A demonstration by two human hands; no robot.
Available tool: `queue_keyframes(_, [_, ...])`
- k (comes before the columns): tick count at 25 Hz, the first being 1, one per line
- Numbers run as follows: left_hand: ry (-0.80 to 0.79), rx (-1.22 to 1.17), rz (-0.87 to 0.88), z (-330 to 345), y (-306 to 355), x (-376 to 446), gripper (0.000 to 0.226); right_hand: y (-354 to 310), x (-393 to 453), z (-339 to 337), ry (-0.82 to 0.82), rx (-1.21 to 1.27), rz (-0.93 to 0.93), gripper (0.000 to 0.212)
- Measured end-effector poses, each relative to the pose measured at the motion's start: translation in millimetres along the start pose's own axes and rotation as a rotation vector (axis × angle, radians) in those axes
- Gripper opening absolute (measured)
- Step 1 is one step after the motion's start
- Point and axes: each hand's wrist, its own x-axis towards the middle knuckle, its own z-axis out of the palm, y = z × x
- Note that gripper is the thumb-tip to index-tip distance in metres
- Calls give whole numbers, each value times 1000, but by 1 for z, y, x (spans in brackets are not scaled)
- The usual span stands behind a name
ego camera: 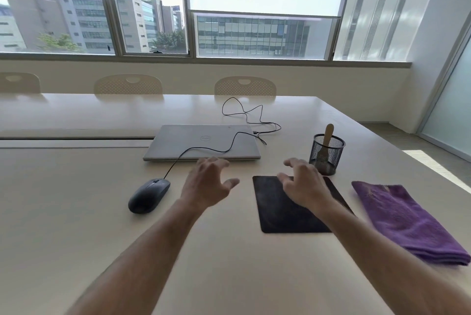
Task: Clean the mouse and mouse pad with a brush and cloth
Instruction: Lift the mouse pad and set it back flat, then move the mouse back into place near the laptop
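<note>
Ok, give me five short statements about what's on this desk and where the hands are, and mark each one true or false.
1. The brush stands in the black mesh cup. True.
2. The mouse sits on the mouse pad. False: it lies on the bare table, left of the pad.
3. The laptop is open. False: its lid is closed, and the mouse cable runs across it.
4. The purple cloth lies folded to the right of the mouse pad. True.
5. The right hand holds the brush. False: both it and the left hand are empty, fingers spread; the right one is over the pad.
</note>
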Motion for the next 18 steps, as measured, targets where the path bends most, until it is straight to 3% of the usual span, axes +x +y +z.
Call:
queue_keyframes(7, [93, 144, -241, -69, -114, -3, 48, -130, -4, 67, -181, 88, -217, 63])
queue_keyframes(12, [-19, 169, -444, -79, -179, -33, 49, -197, -18, 112, -291, 108, -319, 69])
queue_keyframes(18, [-160, 213, -489, -69, -195, -44, 54, -228, -30, 156, -426, -32, -342, 63])
